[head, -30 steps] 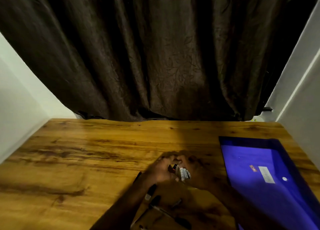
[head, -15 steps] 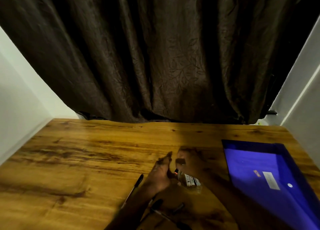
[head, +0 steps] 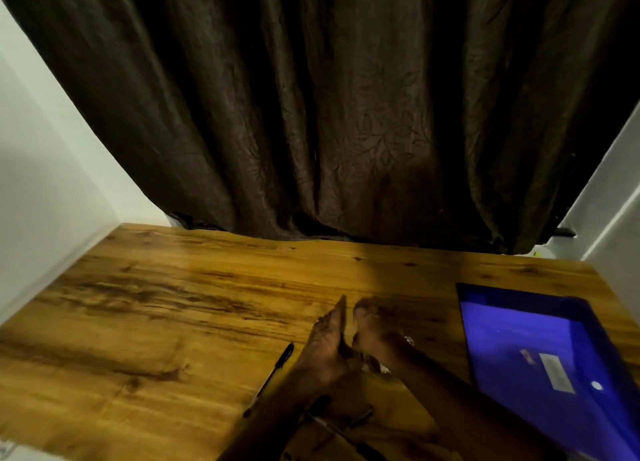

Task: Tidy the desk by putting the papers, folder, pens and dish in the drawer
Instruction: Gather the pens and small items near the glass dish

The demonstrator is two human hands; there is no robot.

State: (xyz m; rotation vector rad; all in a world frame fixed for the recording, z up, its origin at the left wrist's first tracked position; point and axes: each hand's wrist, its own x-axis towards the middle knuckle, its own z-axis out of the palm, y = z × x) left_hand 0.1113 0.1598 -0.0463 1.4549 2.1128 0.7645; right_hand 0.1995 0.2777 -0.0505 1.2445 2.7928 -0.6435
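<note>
Clearly, loose pen (head: 270,379) lies just left of left hand (head: 327,342), slanting away rightward; left hand flat, released; right hand (head: 377,332) grip unclear.

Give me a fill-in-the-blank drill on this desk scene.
The folder on the wooden desk is ___ in colour.
A single black pen lies on the desk just to the ___ of the left hand.
Behind the desk hangs a dark brown ___.
Missing words: blue; left; curtain.
</note>
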